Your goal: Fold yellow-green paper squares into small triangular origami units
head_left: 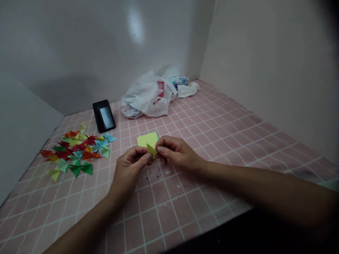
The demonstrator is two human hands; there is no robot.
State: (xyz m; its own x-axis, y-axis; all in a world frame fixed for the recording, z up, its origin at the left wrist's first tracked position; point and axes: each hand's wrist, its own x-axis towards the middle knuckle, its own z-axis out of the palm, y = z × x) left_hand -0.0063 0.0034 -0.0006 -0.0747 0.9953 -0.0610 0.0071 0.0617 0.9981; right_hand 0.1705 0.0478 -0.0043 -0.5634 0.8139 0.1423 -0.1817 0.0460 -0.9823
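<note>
1. Hand state: the left hand (129, 173) and the right hand (178, 153) are both narrowed to a pinch. Their fingertips (144, 157) meet at a folded yellow paper triangle (151, 150).
2. Position: the triangle sits between the hands, above a pink grid-patterned surface (169, 218), and overlaps a yellow paper sheet (147, 139) in view. Contact between the two cannot be confirmed.
3. Orientation: the triangle's long axis runs from upper left to lower right. Its lower tip points toward the person and slightly right.
4. Risk: uneven finger pressure can crease or skew the fold. A loosened pinch can drop the triangle onto the yellow paper sheet.
5. Risk: a wide hand movement to the left can disturb the loose pile of colored paper triangles (74, 151), which lies near the left hand.
</note>
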